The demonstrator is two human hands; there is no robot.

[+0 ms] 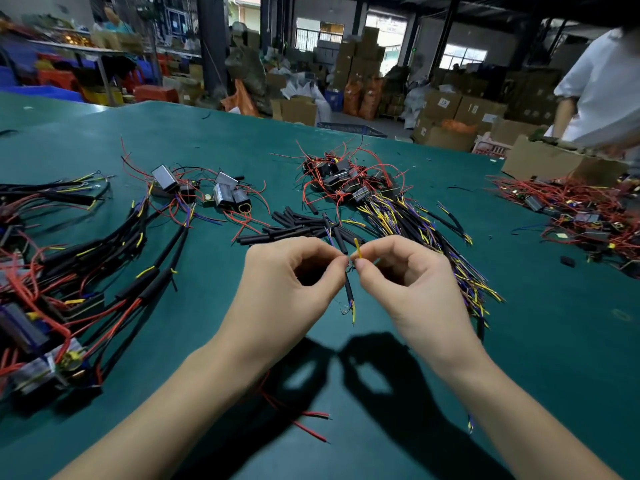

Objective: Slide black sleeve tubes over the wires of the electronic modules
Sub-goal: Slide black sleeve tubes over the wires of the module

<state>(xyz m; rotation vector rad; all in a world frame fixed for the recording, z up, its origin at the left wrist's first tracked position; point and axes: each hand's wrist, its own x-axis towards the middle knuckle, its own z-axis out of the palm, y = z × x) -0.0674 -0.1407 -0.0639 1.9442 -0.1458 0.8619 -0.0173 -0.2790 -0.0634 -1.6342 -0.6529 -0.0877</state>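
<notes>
- A black sleeve tube is held upright above the green table, at the middle of the view, with thin yellow and blue wire ends poking out of its lower end.
- The left hand pinches the top of this tube between thumb and forefinger, the other fingers curled.
- The right hand pinches a short yellow wire just beside the tube's top; its fingertips nearly touch those of the left hand.
- A loose pile of black sleeve tubes lies on the table just behind the hands.
- Behind and to the right of it sits a heap of electronic modules with red, yellow and blue leads.
- To the left lie modules with sleeved wires, and a few silver-faced modules farther back.
- Another tangle of modules lies at the right, near a cardboard box and a person in a white shirt.
</notes>
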